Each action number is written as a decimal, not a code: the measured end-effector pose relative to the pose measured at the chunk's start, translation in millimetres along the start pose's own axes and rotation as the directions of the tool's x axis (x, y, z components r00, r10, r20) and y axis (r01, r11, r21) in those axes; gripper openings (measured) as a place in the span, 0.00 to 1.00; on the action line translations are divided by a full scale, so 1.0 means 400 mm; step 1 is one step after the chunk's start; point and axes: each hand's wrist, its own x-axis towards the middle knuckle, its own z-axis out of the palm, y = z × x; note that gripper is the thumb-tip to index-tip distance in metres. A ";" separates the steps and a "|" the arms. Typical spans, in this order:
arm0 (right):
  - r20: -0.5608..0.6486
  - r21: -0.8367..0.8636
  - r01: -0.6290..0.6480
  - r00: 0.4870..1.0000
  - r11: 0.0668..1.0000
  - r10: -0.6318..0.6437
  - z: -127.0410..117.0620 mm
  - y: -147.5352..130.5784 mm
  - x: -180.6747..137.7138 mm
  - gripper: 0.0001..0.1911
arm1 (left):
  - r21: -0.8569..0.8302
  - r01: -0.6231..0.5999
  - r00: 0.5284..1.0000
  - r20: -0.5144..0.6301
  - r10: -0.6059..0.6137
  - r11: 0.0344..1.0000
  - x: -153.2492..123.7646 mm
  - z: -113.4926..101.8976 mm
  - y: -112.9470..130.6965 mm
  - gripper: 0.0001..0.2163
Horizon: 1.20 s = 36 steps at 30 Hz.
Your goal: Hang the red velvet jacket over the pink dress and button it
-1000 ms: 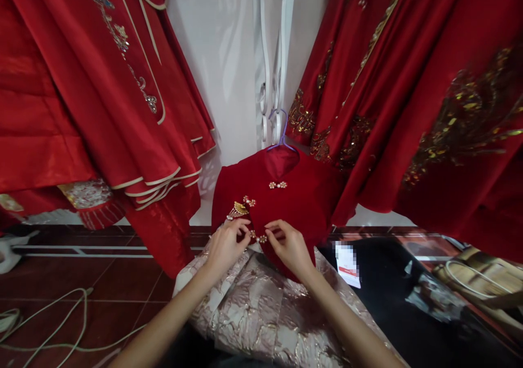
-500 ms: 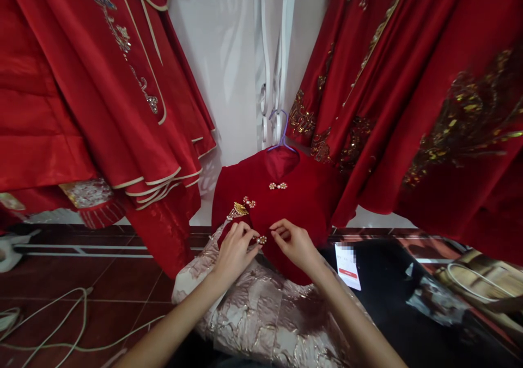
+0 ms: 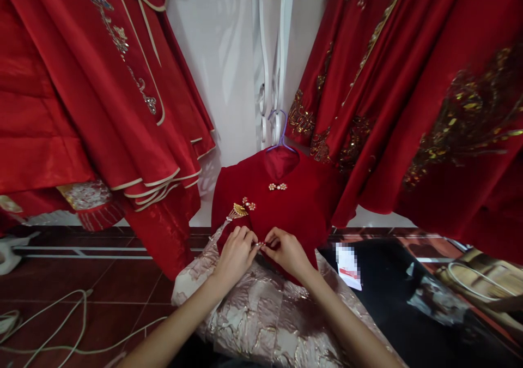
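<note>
A red velvet top (image 3: 294, 210) hangs on a thin purple hanger (image 3: 283, 131). Beaded frog buttons decorate it: one clasp (image 3: 278, 187) near the collar, another (image 3: 249, 204) at the side beside a gold fan-shaped brooch (image 3: 241, 210). Low on the front, a small beaded frog button (image 3: 260, 245) sits between my two hands. My left hand (image 3: 237, 252) is closed, pinching its left end. Thumb and finger of my right hand (image 3: 286, 253) close on its right end. Fingertips partly cover the button. Beneath the hands spreads shiny pale pink brocade (image 3: 245, 313).
Red gowns hang on the left (image 3: 134, 84) and right (image 3: 408, 139) against a white wall. A phone (image 3: 350, 272) lies on a black surface (image 3: 379, 302) with a crumpled clear plastic bag (image 3: 439, 302). White cables (image 3: 84, 308) trail over the tiled floor at left.
My right hand has moved left and slightly down, so its fingertips now meet the beaded button. My left hand stays nearly in place.
</note>
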 end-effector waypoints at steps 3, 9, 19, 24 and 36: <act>0.003 0.002 -0.014 1.000 1.000 0.014 -0.004 -0.013 -0.005 0.06 | -0.068 0.025 1.000 0.012 -0.024 0.997 0.000 0.005 -0.001 0.02; 0.019 0.092 -0.020 1.000 0.996 0.019 0.002 -0.014 -0.003 0.05 | -0.157 0.031 0.999 0.026 -0.028 0.987 0.005 0.005 -0.007 0.03; 0.111 0.167 -0.025 0.994 0.986 0.007 -0.062 -0.028 0.000 0.07 | -0.448 0.088 0.994 -0.018 -0.107 0.890 0.026 -0.013 -0.017 0.04; 0.125 0.237 -0.035 0.992 0.971 0.005 -0.150 -0.046 0.002 0.08 | -0.869 0.287 0.887 0.081 -0.455 0.403 0.136 -0.028 -0.099 0.08; 0.153 0.340 -0.033 0.988 0.940 -0.021 -0.151 -0.058 0.002 0.10 | -0.862 0.268 0.741 0.469 -0.480 -0.429 0.161 0.002 -0.060 0.03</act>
